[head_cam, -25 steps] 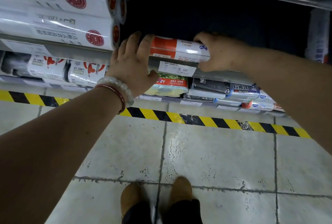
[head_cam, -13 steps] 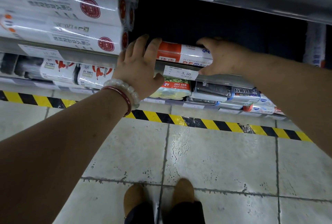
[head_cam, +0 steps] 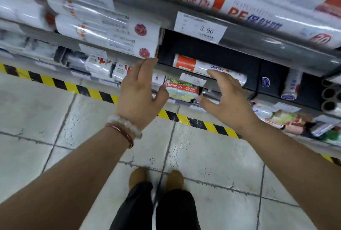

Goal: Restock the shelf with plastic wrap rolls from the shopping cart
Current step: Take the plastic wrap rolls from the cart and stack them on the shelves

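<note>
A plastic wrap roll (head_cam: 193,65), white with an orange end, lies on its side on the grey shelf (head_cam: 166,67) in a dark bay. My left hand (head_cam: 142,91) hovers in front of the shelf's edge, to the left of the roll, fingers straight and holding nothing. My right hand (head_cam: 225,96) is below and in front of the roll's right part, fingers spread and loosely bent, holding nothing. Neither hand touches the roll. The shopping cart is out of view.
Stacked white rolls (head_cam: 110,32) fill the bay to the left. Bigger orange and white rolls (head_cam: 258,4) sit on the shelf above, over a 3.90 price tag (head_cam: 201,28). Lower shelves hold bagged goods (head_cam: 181,89). Yellow-black tape (head_cam: 184,119) marks the tiled floor; my shoes (head_cam: 156,178) stand below.
Both hands have let go of the roll and pulled back from the shelf towards me. The roll stays lying in the bay. The camera has tilted up, showing the shelf above.
</note>
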